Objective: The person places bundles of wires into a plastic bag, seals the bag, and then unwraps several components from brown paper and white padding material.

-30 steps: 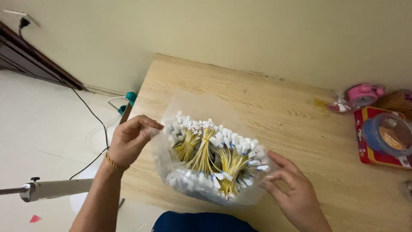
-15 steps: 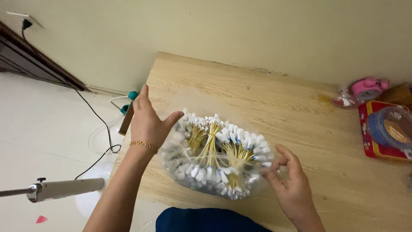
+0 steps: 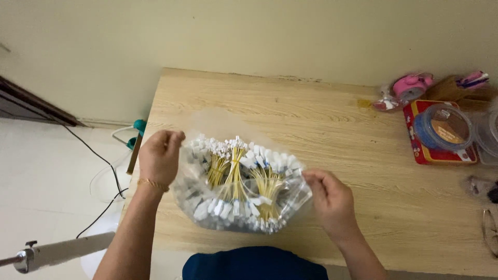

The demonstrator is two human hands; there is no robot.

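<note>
Between the two hands, low over the near part of a wooden table (image 3: 332, 119): a clear plastic bag (image 3: 239, 184) stuffed with bundles of yellow strings (image 3: 234, 166) tipped with small white tags (image 3: 223, 207). At the bag's left edge, the left hand (image 3: 158, 158), fingers curled narrow, pinching the plastic near its upper corner; a thin gold bangle (image 3: 152, 183) on that wrist. At the bag's right edge, the right hand (image 3: 332, 199), thumb and fingertips closed on the plastic rim. Well beyond the right hand, toward the far right of the table: a red tin (image 3: 421, 150) with a blue-rimmed round container (image 3: 445, 126) resting on it, and a pink toy-like object (image 3: 412, 85) behind. Off the left hand's side, below the table: a black cable (image 3: 98, 155) across a pale floor (image 3: 41, 197).
</note>
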